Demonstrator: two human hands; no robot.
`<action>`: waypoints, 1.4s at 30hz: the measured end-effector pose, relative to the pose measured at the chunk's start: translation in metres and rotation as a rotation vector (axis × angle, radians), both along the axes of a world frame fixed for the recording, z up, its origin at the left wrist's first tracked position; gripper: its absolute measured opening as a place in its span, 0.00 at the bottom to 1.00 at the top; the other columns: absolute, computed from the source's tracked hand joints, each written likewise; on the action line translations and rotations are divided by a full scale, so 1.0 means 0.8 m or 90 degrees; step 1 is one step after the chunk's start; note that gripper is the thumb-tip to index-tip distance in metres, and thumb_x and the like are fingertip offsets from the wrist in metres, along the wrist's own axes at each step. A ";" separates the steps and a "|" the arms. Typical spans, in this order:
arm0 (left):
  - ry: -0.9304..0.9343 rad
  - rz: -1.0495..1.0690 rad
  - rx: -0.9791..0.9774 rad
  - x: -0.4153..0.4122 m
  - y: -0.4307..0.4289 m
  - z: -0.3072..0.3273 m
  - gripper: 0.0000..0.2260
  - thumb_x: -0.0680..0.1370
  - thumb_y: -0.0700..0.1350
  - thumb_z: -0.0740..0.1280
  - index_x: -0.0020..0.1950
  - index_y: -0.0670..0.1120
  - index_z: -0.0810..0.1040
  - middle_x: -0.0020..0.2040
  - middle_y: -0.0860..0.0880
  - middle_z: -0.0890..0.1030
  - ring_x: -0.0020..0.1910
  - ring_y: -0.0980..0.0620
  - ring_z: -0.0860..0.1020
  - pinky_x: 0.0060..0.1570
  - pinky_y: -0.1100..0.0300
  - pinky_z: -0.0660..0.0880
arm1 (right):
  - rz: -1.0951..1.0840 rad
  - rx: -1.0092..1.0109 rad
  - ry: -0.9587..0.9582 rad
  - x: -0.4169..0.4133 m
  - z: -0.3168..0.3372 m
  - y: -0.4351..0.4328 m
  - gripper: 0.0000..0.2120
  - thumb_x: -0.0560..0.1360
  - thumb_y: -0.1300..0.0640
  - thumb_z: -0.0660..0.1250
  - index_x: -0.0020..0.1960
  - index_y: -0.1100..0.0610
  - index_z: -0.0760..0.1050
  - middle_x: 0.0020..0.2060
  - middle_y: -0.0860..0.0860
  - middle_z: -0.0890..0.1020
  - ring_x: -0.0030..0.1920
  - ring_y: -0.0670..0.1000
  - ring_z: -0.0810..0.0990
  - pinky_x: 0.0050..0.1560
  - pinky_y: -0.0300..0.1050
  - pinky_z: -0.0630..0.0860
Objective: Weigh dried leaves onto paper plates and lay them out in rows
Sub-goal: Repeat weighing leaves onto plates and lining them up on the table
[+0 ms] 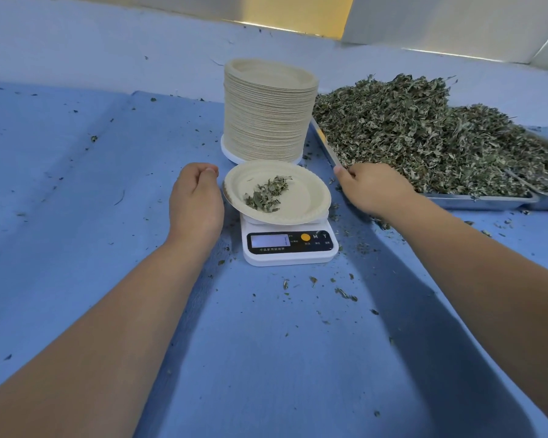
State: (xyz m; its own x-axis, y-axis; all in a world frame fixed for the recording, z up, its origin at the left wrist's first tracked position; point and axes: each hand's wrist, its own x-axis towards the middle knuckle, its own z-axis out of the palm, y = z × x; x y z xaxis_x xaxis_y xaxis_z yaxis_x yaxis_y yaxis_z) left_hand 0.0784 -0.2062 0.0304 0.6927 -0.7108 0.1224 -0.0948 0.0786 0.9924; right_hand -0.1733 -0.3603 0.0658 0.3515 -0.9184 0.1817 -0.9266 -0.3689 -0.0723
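Left hand [196,197] clenched beside the paper plate [310,200] holding a few dried leaves [266,192] on the scale [290,248] marked M, T; right hand [374,188] at the near corner of the heaped tray [487,200], grip unclear

Between the left hand [195,200] and the right hand [374,191], a matt, pulpy paper plate [301,200] sits on a smooth, glossy white plastic scale [293,259]. Beyond the hands, the stack of paper plates [266,121] looks equally dull. At the right hand's fingers, a satin metal tray [481,201] holds brittle, matt dried leaves [424,134]. Under both hands lies a matt, creased blue cover [266,358], cloth-like.
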 end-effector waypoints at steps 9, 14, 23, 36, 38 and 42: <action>-0.003 0.000 0.004 -0.001 0.004 0.002 0.13 0.75 0.52 0.56 0.51 0.55 0.79 0.53 0.59 0.80 0.58 0.54 0.79 0.64 0.44 0.77 | -0.032 -0.019 -0.200 -0.005 0.028 -0.025 0.24 0.84 0.47 0.56 0.32 0.57 0.67 0.26 0.54 0.70 0.27 0.54 0.67 0.30 0.44 0.65; -0.002 0.004 0.015 -0.002 0.005 0.005 0.13 0.75 0.52 0.56 0.51 0.55 0.80 0.50 0.61 0.80 0.56 0.56 0.79 0.63 0.44 0.77 | -0.063 0.031 -0.194 -0.010 0.024 -0.027 0.25 0.85 0.48 0.55 0.32 0.58 0.66 0.25 0.52 0.68 0.26 0.53 0.66 0.32 0.43 0.64; -0.006 0.001 0.026 -0.006 0.010 0.011 0.16 0.74 0.53 0.56 0.53 0.52 0.80 0.50 0.59 0.80 0.56 0.55 0.79 0.63 0.43 0.77 | 0.101 -0.100 -0.393 0.048 0.087 0.010 0.24 0.84 0.46 0.56 0.38 0.61 0.76 0.31 0.54 0.78 0.30 0.52 0.75 0.38 0.50 0.76; -0.100 -0.073 0.035 -0.010 0.013 0.009 0.07 0.84 0.51 0.59 0.59 0.58 0.74 0.49 0.63 0.77 0.42 0.76 0.74 0.43 0.66 0.67 | 0.317 0.008 -0.238 0.085 0.056 0.070 0.27 0.79 0.30 0.50 0.63 0.44 0.75 0.49 0.40 0.80 0.48 0.41 0.78 0.44 0.40 0.72; -0.135 -0.088 0.034 -0.012 0.015 0.011 0.08 0.84 0.51 0.59 0.61 0.59 0.74 0.53 0.61 0.78 0.48 0.72 0.75 0.49 0.64 0.69 | 0.267 -0.038 -0.285 0.063 0.055 0.054 0.23 0.81 0.33 0.50 0.56 0.45 0.77 0.44 0.41 0.80 0.44 0.41 0.78 0.39 0.39 0.69; -0.219 -0.126 0.007 -0.020 0.019 0.016 0.13 0.85 0.48 0.60 0.67 0.57 0.77 0.70 0.56 0.72 0.69 0.59 0.69 0.70 0.59 0.65 | 0.073 -0.075 -0.185 0.008 0.027 0.020 0.20 0.83 0.40 0.52 0.49 0.52 0.74 0.39 0.52 0.79 0.42 0.57 0.78 0.39 0.48 0.72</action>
State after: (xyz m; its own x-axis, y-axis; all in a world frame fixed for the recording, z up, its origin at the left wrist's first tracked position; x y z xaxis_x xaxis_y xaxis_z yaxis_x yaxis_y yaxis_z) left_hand 0.0625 -0.1911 0.0435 0.4618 -0.8293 0.3148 -0.4058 0.1180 0.9063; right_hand -0.1667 -0.3447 0.0877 0.3691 -0.8425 0.3924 -0.8254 -0.4912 -0.2782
